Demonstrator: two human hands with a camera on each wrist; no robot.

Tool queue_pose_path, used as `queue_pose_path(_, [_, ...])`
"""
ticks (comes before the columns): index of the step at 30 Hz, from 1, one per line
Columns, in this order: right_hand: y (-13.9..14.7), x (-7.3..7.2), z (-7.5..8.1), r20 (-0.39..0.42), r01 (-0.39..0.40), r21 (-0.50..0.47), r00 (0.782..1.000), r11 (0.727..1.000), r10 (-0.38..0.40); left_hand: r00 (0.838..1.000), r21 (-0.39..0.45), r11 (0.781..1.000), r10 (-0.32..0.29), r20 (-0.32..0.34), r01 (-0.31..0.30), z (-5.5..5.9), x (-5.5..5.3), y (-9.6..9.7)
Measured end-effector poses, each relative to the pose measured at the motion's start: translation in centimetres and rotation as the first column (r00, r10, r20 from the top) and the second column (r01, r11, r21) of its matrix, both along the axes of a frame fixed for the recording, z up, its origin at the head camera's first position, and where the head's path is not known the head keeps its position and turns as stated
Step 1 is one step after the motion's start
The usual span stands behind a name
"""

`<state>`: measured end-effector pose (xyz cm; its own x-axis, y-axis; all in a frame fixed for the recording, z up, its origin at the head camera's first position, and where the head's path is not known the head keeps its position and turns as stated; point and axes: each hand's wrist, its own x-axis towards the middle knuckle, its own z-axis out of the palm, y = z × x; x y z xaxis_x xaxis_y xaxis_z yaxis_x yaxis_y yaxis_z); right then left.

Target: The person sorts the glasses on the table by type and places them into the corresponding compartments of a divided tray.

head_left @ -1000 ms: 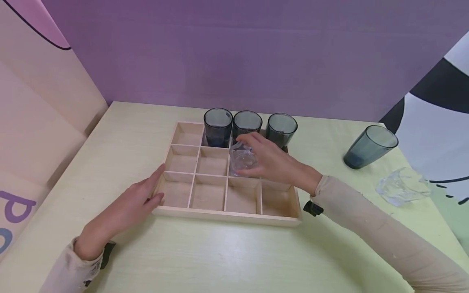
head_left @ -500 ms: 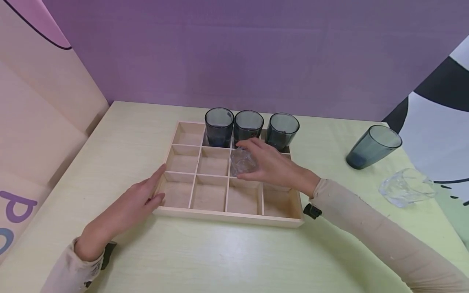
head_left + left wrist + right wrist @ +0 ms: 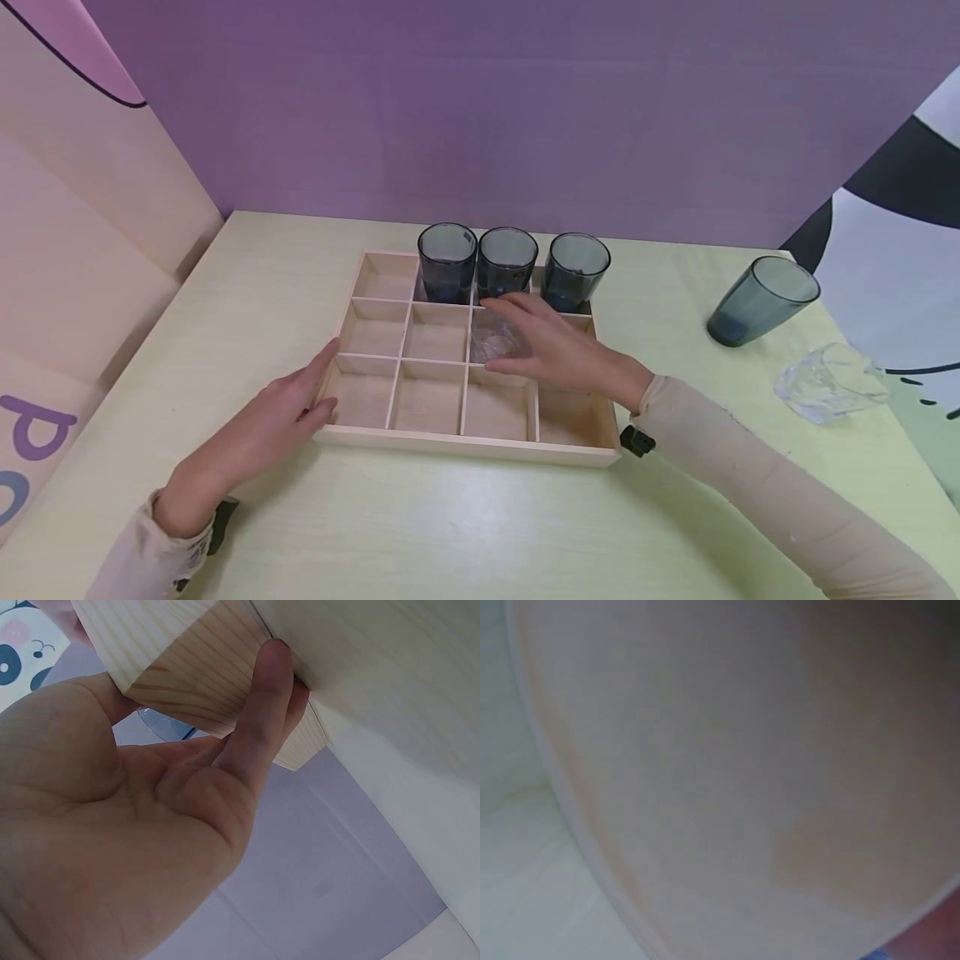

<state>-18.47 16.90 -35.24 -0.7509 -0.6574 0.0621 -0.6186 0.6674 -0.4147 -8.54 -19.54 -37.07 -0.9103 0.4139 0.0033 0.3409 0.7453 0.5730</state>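
Note:
A shallow wooden tray (image 3: 465, 446) with a grid of compartments lies on the table. My left hand (image 3: 258, 425) rests against its left side; in the left wrist view, fairly straight fingers (image 3: 259, 724) touch the outer wood. With thumb and fingers spread around it, my right hand (image 3: 558, 346) holds a clear, wavy glass (image 3: 495, 336) low in a middle-row compartment. Part of that glass is hidden by the hand. Three smoky blue-grey glasses (image 3: 447, 262) stand in the back row. Blurred beige cloth (image 3: 690, 780) fills most of the right wrist view, so the hand's grip cannot be seen there.
On the table to the right, a smoky blue glass (image 3: 761, 300) stands near the back corner. A second clear, wavy glass (image 3: 828, 383) is in front of it, near the right edge. A purple wall (image 3: 510, 117) rises behind the table.
My right hand has moved slightly down with the clear glass, which now sits deeper in its compartment. The left hand has stayed at the tray's side.

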Motion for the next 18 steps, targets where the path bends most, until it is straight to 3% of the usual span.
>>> queue_pose_path(9, [0.7,0.7,1.1,-0.042,-0.017,-0.016,0.999,1.0,0.017,1.0,-0.011,1.0,0.005,-0.014,-0.006,-0.2,0.0,0.0])
queue_pose_path(18, [2.9,2.1,2.8,-0.016,0.063,-0.068,0.998,0.996,-0.064,1.0,-0.022,1.0,0.003,-0.003,-0.003,-0.1,0.0,0.0])
